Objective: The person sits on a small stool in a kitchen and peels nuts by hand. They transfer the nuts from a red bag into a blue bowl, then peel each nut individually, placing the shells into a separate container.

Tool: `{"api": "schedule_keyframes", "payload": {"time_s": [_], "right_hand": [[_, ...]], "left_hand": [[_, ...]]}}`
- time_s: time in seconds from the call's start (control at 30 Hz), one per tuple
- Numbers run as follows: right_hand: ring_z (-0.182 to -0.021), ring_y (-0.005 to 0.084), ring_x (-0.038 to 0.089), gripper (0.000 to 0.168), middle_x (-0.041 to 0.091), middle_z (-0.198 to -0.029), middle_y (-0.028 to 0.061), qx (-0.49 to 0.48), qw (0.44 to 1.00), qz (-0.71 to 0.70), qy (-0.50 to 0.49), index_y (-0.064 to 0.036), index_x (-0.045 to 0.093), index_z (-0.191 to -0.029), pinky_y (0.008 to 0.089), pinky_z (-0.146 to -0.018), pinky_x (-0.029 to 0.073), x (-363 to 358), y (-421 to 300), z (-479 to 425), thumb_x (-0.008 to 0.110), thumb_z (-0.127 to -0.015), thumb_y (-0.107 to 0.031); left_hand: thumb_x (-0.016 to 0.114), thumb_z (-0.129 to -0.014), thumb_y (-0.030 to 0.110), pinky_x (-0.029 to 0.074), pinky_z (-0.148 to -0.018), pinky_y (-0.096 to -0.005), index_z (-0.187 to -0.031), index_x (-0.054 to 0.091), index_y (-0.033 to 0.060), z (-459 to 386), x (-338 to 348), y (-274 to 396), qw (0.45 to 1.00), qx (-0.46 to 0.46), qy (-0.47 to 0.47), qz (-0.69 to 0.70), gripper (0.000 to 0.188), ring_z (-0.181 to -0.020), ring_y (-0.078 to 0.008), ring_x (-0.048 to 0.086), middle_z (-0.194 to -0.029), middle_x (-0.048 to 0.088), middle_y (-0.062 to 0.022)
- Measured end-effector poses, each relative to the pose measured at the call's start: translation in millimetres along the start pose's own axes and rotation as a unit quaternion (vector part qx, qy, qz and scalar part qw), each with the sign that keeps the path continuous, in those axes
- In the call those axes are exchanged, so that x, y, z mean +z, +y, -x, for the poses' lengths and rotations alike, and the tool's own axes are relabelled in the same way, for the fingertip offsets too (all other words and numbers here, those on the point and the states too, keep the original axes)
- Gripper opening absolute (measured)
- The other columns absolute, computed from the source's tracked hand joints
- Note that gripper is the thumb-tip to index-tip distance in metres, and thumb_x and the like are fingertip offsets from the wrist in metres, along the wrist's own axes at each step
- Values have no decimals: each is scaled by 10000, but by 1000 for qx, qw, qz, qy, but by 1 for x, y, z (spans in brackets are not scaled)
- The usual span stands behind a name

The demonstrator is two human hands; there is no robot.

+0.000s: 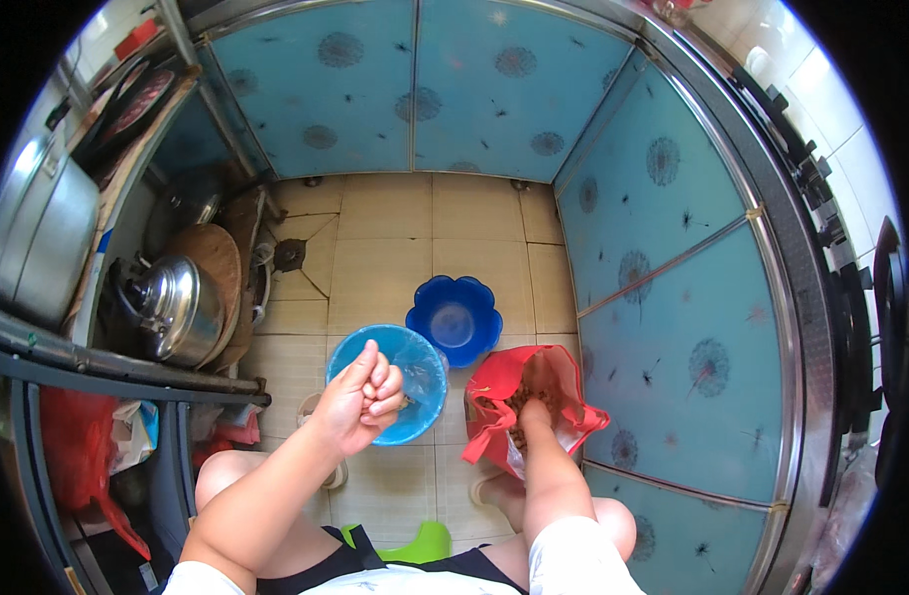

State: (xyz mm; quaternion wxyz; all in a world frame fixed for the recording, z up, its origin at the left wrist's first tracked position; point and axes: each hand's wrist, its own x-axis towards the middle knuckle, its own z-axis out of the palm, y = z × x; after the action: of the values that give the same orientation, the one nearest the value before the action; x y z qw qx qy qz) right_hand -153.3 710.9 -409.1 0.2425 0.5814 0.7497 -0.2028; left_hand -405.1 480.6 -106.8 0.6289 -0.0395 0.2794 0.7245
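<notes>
My left hand [365, 401] is over a light blue bucket [336, 366] lined with a clear plastic bag. Its fingers are curled in, the thumb lies along the top, and nothing shows between them. To the right, my right hand [535, 413] reaches down into a red bag [495, 368] that stands open on the floor. Small brown pieces [520, 439], which look like unshelled peanuts, surround the fingers and hide them. Just behind the bucket and bag sits a dark blue basin [452, 320] with a scalloped rim; no contents show in it.
A green plastic stool [425, 543] is between my legs. On the left, a metal rack [127, 361] holds a lidded steel pot [176, 305], a round wooden board [220, 260] and a large aluminium pot [45, 230]. Blue cabinet doors [677, 357] close off the right and far sides.
</notes>
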Motion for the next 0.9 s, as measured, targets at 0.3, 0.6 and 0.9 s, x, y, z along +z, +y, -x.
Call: {"api": "schedule_keyframes", "payload": {"time_s": [0.3, 0.6, 0.9], "right_hand": [[-781, 275, 628, 190, 639, -824, 171, -198, 961, -129, 142, -6, 645, -796, 355, -700, 488, -140, -17, 23, 607, -721, -177], [-690, 53, 491, 170, 586, -807, -20, -402, 732, -535, -130, -36, 602, -935, 196, -648, 406, -235, -139, 255, 587, -820, -160], [-703, 114, 548, 196, 566, -778, 40, -430, 647, -622, -99, -28, 571, -995, 220, -648, 440, -174, -176, 266, 501, -888, -177]], "left_hand": [[363, -927, 398, 262, -350, -156, -648, 399, 62, 2, 10, -6, 1000, 16, -16, -13, 438, -518, -102, 374, -655, 403, -55], [434, -862, 507, 234, -355, -155, -776, 490, 93, 14, 0, -33, 985, -45, -33, -161, 426, -487, -38, 380, -629, 415, 21], [415, -878, 482, 256, -394, -162, -797, 428, 98, 26, 6, -33, 989, 40, -25, -143, 393, -503, -61, 360, -637, 387, 17]]}}
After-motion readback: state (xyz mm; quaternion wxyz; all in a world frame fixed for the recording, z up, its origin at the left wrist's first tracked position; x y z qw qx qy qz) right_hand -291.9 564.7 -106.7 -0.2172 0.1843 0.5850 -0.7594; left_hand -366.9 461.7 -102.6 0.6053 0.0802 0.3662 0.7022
